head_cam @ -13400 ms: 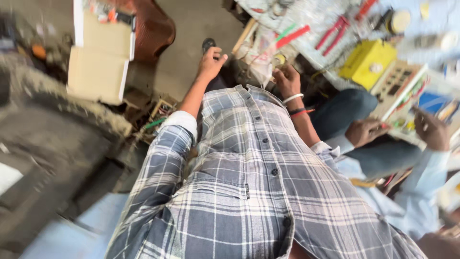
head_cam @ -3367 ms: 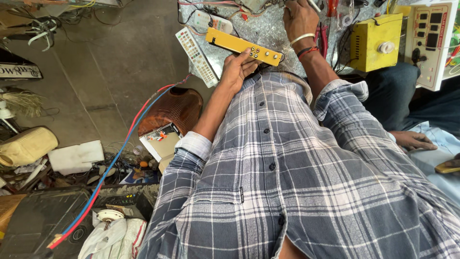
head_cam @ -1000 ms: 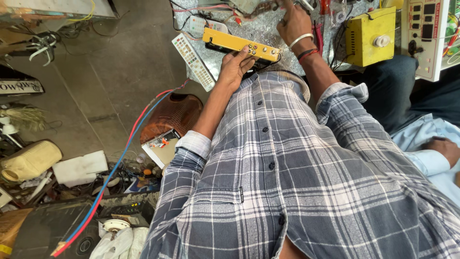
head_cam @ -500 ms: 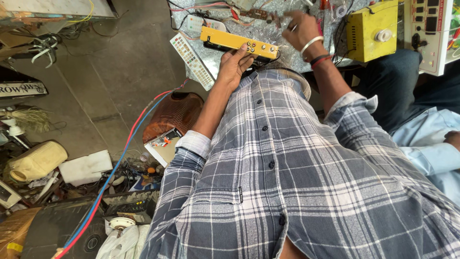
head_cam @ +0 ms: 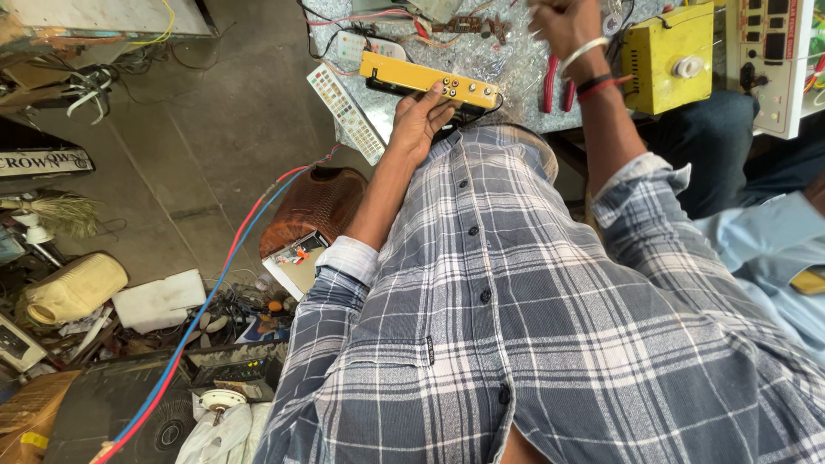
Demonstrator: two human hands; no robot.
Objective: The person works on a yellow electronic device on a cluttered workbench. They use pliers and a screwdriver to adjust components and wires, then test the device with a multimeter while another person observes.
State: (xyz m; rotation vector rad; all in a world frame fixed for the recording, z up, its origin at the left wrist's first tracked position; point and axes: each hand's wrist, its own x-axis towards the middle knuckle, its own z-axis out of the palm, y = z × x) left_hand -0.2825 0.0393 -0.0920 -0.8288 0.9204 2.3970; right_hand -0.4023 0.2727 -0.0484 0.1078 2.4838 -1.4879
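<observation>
Head view looks down a grey plaid shirt [head_cam: 550, 326] to a speckled workbench [head_cam: 516, 82] at 12 o'clock. Left hand [head_cam: 421, 120] reaches up and grips the near edge of a long yellow panel [head_cam: 427, 79] with round sockets, fingers curled under it and thumb along its side. Just at its 9 o'clock lies a white remote control [head_cam: 345, 110], hanging over the bench edge. Right hand [head_cam: 565, 24], at 1 o'clock with bangles on the wrist, is bunched closed near the top edge; what it grasps I cannot tell. Red-handled pliers [head_cam: 550, 86] lie just below it, and a yellow box with a knob [head_cam: 669, 62] sits at its 3 o'clock. Red and blue cables [head_cam: 215, 301] run across the floor at 8 o'clock
</observation>
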